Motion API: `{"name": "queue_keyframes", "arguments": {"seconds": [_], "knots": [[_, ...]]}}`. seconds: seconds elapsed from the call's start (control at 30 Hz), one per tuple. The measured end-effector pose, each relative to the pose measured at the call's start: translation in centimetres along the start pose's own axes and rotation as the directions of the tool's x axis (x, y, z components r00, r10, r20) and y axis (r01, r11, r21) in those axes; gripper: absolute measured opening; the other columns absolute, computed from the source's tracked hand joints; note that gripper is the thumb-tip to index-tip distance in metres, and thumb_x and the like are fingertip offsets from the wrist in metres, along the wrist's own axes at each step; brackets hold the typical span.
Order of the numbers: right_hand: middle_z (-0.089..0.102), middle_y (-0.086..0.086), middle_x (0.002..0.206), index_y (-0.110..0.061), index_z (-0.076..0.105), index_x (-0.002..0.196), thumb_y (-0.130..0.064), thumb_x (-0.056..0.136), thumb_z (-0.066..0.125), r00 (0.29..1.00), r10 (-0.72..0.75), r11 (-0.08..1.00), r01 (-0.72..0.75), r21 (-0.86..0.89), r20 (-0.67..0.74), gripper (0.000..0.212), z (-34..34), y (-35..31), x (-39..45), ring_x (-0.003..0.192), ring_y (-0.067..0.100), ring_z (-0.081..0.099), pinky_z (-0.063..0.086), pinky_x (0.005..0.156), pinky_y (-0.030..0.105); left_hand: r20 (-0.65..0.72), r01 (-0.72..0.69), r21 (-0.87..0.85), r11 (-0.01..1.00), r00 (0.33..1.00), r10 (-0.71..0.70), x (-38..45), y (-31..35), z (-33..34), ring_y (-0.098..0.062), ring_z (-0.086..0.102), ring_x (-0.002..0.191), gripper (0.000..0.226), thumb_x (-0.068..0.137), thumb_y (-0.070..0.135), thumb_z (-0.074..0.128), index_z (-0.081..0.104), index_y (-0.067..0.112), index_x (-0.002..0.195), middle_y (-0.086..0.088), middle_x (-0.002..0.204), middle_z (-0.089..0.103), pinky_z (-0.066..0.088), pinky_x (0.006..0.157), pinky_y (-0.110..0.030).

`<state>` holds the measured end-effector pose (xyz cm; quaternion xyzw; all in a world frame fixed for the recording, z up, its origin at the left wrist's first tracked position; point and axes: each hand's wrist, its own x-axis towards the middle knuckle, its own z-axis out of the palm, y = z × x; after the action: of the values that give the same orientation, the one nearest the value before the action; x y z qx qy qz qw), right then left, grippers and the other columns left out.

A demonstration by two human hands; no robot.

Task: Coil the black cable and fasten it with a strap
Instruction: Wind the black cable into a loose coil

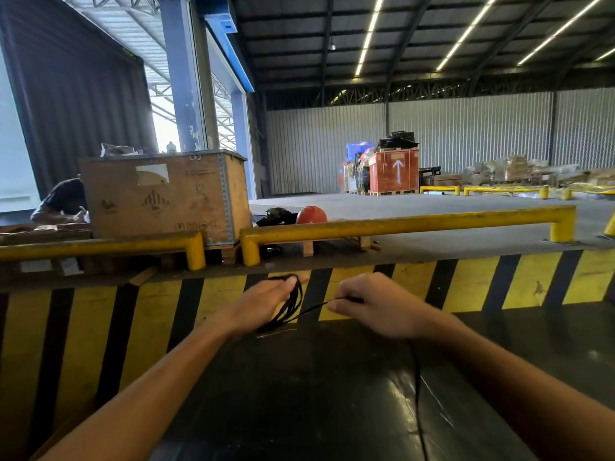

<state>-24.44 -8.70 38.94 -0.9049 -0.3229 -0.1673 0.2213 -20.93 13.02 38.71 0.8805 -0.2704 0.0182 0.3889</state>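
Note:
My left hand (266, 299) grips a bundle of loops of the thin black cable (289, 306), which hang down past its fingers. A single strand runs from the bundle rightward to my right hand (367, 306), which pinches it between thumb and fingers. From under my right wrist the loose cable drops down across the dark glossy surface (299, 394) to the bottom edge of the view. A thin pale strand (276, 332), maybe a tie, lies just below the loops; I cannot tell what it is.
A yellow-and-black striped barrier (466, 284) stands just beyond my hands, with yellow pipe rails (399, 222) above it. A big wooden crate (163, 194) is at the left, a person bent beside it (63, 201). An orange helmet (311, 215) and stacked goods (392, 171) sit farther back.

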Motion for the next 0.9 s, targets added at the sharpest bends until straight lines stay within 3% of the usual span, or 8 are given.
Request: {"name": "queue_keyframes", "arguments": {"seconds": [0.13,0.23,0.33,0.47,0.6,0.73,0.83,0.9], "knots": [[0.060,-0.013,0.072,-0.023,0.066,0.084,-0.031,0.089,0.059,0.990,0.016,1.000,-0.018,-0.015,-0.142,0.012,-3.3,1.6,0.4,0.068,-0.002,0.058,0.042,0.058,0.011,0.399,0.242,-0.062,0.968,0.895,-0.198,-1.3,-1.0,0.9,-0.015,0.049,0.108,0.028,0.097,0.046,0.026,0.044,0.051,0.118,-0.002,0.127,0.047,0.044,0.092,-0.040],[0.057,-0.012,0.065,-0.024,0.065,0.080,-0.027,0.089,0.061,0.946,0.056,0.998,-0.044,0.046,-0.319,0.010,-3.3,2.6,0.8,0.066,-0.006,0.055,0.042,0.058,0.010,0.570,0.328,-0.344,0.880,0.818,-0.082,-1.7,-0.9,1.3,-0.027,0.047,0.124,0.038,0.094,0.051,0.028,0.046,0.045,0.127,0.000,0.141,0.039,0.046,0.097,-0.050],[0.055,-0.011,0.067,-0.026,0.059,0.080,-0.028,0.095,0.050,0.924,0.146,0.988,-0.121,0.091,-0.353,0.017,-0.9,2.7,0.6,0.061,-0.004,0.054,0.041,0.056,0.011,0.543,0.337,-0.678,0.653,0.829,0.135,-1.4,0.8,0.7,-0.034,0.048,0.126,0.049,0.088,0.052,0.035,0.050,0.037,0.132,-0.008,0.145,0.044,0.045,0.095,-0.057],[0.063,-0.004,0.083,-0.024,0.056,0.099,-0.030,0.097,0.042,0.977,0.193,0.978,-0.199,0.058,0.092,0.015,4.3,0.4,-0.8,0.072,0.006,0.062,0.055,0.069,0.027,0.312,0.164,-0.889,0.428,0.900,0.303,-0.7,3.5,-0.5,-0.036,0.050,0.124,0.056,0.089,0.052,0.035,0.041,0.031,0.140,-0.014,0.144,0.046,0.044,0.094,-0.062],[0.055,-0.008,0.082,-0.023,0.051,0.113,-0.038,0.097,0.040,0.852,0.110,0.994,-0.104,-0.040,0.512,0.024,5.6,-2.9,-1.3,0.069,0.004,0.055,0.052,0.072,0.029,0.152,0.052,-0.921,0.385,0.960,0.236,0.4,3.7,-1.0,-0.033,0.051,0.124,0.050,0.089,0.054,0.035,0.044,0.038,0.135,-0.009,0.137,0.053,0.045,0.093,-0.059],[0.061,-0.005,0.082,-0.020,0.056,0.105,-0.036,0.097,0.041,0.916,0.074,0.994,-0.038,-0.100,0.393,0.023,1.5,-2.9,-0.9,0.071,0.007,0.060,0.052,0.069,0.026,-0.002,-0.060,-0.705,0.706,0.997,0.083,0.7,2.1,-1.0,-0.031,0.033,0.135,0.060,0.083,0.058,0.038,0.032,0.040,0.140,-0.004,0.147,0.037,0.037,0.100,-0.057],[0.064,-0.004,0.079,-0.018,0.063,0.093,-0.033,0.095,0.049,0.974,-0.005,0.982,0.049,-0.185,0.228,0.021,-1.6,-1.8,0.0,0.069,0.006,0.060,0.045,0.063,0.021,0.161,0.106,-0.366,0.925,0.986,-0.050,0.3,0.8,0.4,-0.032,0.040,0.129,0.074,0.074,0.072,0.042,0.033,0.035,0.138,-0.010,0.145,0.036,0.036,0.102,-0.049],[0.059,-0.010,0.073,-0.020,0.064,0.088,-0.033,0.092,0.055,0.984,-0.030,0.976,0.067,-0.206,0.177,0.016,-2.9,-1.1,0.7,0.064,0.002,0.056,0.037,0.058,0.018,0.296,0.154,-0.092,0.984,0.947,-0.121,-0.4,0.9,1.6,-0.019,0.055,0.104,0.068,0.069,0.078,0.039,0.042,0.037,0.123,-0.006,0.121,0.053,0.045,0.083,-0.032]]}}
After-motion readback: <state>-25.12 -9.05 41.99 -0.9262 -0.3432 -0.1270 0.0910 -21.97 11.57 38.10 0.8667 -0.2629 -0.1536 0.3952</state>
